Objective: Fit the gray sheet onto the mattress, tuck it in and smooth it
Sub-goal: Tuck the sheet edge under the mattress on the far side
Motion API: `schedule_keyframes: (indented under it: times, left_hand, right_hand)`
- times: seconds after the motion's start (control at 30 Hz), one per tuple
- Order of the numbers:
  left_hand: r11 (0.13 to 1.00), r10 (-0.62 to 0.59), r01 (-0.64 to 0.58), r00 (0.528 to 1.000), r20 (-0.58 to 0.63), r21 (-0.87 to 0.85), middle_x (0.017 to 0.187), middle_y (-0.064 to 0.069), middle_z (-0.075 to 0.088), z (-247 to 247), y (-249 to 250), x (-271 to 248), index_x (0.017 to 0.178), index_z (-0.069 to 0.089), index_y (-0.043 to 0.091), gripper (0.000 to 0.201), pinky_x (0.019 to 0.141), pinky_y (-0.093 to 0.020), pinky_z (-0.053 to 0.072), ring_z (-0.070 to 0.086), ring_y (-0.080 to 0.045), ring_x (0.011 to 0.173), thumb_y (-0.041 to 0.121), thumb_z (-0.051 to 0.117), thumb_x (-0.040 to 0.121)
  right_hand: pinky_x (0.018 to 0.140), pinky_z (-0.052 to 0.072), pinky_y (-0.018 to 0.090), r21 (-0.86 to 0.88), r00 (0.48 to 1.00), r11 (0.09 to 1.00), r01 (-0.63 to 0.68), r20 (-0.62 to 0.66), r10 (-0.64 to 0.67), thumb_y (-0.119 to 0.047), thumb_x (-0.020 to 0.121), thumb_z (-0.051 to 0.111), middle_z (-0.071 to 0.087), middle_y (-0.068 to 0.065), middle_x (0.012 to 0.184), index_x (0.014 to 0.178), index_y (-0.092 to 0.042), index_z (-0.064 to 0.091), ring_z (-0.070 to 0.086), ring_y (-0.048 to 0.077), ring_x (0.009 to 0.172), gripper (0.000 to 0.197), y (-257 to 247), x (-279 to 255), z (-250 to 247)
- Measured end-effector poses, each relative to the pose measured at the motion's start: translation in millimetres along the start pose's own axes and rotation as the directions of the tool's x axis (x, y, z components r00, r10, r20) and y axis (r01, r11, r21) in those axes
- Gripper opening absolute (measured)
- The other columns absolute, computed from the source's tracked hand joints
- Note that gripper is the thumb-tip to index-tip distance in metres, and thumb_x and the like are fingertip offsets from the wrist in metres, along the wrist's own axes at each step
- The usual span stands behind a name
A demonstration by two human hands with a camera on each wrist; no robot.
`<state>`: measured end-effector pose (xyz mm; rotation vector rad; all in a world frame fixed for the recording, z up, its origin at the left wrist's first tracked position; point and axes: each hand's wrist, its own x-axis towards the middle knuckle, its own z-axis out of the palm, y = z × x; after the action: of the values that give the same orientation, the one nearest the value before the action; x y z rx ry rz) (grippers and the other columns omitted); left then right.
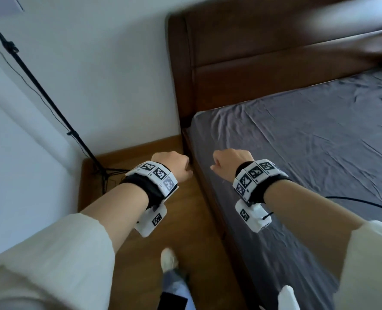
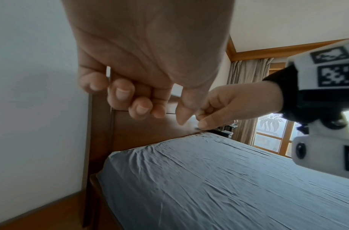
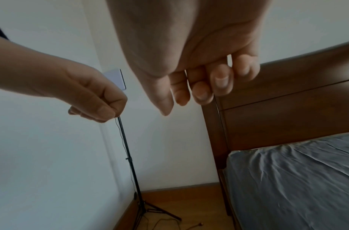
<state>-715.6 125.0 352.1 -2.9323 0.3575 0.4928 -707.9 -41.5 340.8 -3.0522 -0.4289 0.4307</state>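
Gray sheet (image 1: 308,139) already covers the mattress, its corner fitted at twelve o'clock against the headboard (image 1: 252,63); wrinkles remain, so smoothing seems left. Left hand (image 1: 173,165) and right hand (image 1: 231,162) hover above the bed's edge, fingers loosely curled, holding nothing. No containers appear.

A bedroom in a home

We see a bed with a dark wooden headboard (image 1: 263,70) and a mattress under a creased gray sheet (image 1: 308,157), set on a wood floor (image 1: 163,220) against plain white walls (image 1: 96,74). In the left wrist view a curtain (image 2: 246,87) hangs beside a wood-framed window (image 2: 272,137). A black tripod stand (image 1: 58,113) with a trailing cable stands in the corner.
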Motion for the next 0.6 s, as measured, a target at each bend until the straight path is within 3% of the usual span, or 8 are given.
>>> schedule_keyframes:
  times: [0.1, 0.17, 0.23, 0.33, 0.43, 0.53, 0.6]
  left_hand:
    - [1.000, 0.019, -0.019, 1.000, 0.007, 0.008, 0.088, 0.000, 0.056, -2, -38, 58, 0.084, 0.047, 0.024, 0.027, 0.072, -0.030, 0.043, 0.060, -0.025, 0.089, 0.049, 0.038, 0.090]
    - [0.999, 0.047, -0.047, 0.999, 0.004, -0.006, 0.089, -0.001, 0.060, -11, -70, 103, 0.082, 0.047, 0.023, 0.026, 0.072, -0.031, 0.044, 0.061, -0.025, 0.088, 0.047, 0.040, 0.090]
    - [0.997, 0.078, -0.078, 0.997, 0.018, -0.007, 0.091, -0.004, 0.062, -27, -99, 149, 0.081, 0.048, 0.020, 0.026, 0.075, -0.032, 0.046, 0.061, -0.026, 0.087, 0.044, 0.043, 0.090]
    - [0.989, 0.142, -0.142, 0.990, 0.004, 0.032, 0.089, -0.004, 0.059, -58, -128, 219, 0.091, 0.055, 0.016, 0.028, 0.075, -0.031, 0.045, 0.061, -0.026, 0.089, 0.042, 0.044, 0.091]
    - [0.982, 0.190, -0.190, 0.982, 0.025, 0.001, 0.091, -0.006, 0.060, -72, -138, 290, 0.085, 0.050, 0.018, 0.026, 0.079, -0.033, 0.048, 0.061, -0.027, 0.089, 0.043, 0.044, 0.092]
    - [0.970, 0.243, -0.243, 0.968, 0.069, -0.007, 0.096, -0.006, 0.063, -71, -125, 358, 0.075, 0.044, 0.023, 0.026, 0.085, -0.037, 0.050, 0.061, -0.026, 0.089, 0.045, 0.044, 0.090]
    - [0.956, 0.286, -0.291, 0.953, 0.101, 0.034, 0.098, -0.005, 0.063, -67, -114, 401, 0.079, 0.046, 0.024, 0.026, 0.086, -0.035, 0.049, 0.061, -0.026, 0.092, 0.047, 0.043, 0.090]
  right_hand:
    - [0.072, 0.047, 0.033, -0.038, 0.998, 0.999, -0.026, 0.055, 0.028, -0.036, 0.097, 0.038, 0.054, 0.001, 0.088, 0.096, -0.017, 0.045, 0.061, 0.024, 0.092, 0.020, 1, 64, 1]
    - [0.073, 0.048, 0.033, -0.043, 0.994, 0.997, -0.063, 0.082, 0.067, -0.036, 0.098, 0.038, 0.059, 0.003, 0.096, 0.104, -0.015, 0.049, 0.061, 0.024, 0.093, 0.024, 2, 114, -8]
    - [0.073, 0.048, 0.033, -0.021, 0.993, 0.995, -0.097, 0.068, 0.098, -0.036, 0.098, 0.038, 0.062, 0.004, 0.102, 0.102, -0.016, 0.048, 0.061, 0.024, 0.093, 0.023, 4, 163, -28]
    - [0.069, 0.046, 0.033, 0.018, 0.989, 0.989, -0.149, 0.010, 0.149, -0.035, 0.098, 0.037, 0.059, 0.004, 0.094, 0.094, -0.017, 0.043, 0.055, 0.024, 0.082, 0.019, 12, 229, -55]
    - [0.069, 0.047, 0.034, 0.059, 0.980, 0.978, -0.200, 0.037, 0.198, -0.034, 0.098, 0.037, 0.056, 0.004, 0.093, 0.089, -0.018, 0.038, 0.055, 0.025, 0.082, 0.019, 25, 274, -62]
    - [0.071, 0.049, 0.036, 0.078, 0.962, 0.962, -0.262, 0.102, 0.254, -0.034, 0.097, 0.039, 0.061, 0.006, 0.102, 0.098, -0.016, 0.049, 0.061, 0.029, 0.093, 0.021, 53, 315, -50]
    - [0.071, 0.049, 0.035, 0.090, 0.942, 0.944, -0.317, 0.147, 0.303, -0.033, 0.096, 0.039, 0.063, 0.004, 0.104, 0.105, -0.016, 0.052, 0.061, 0.028, 0.092, 0.023, 76, 347, -40]
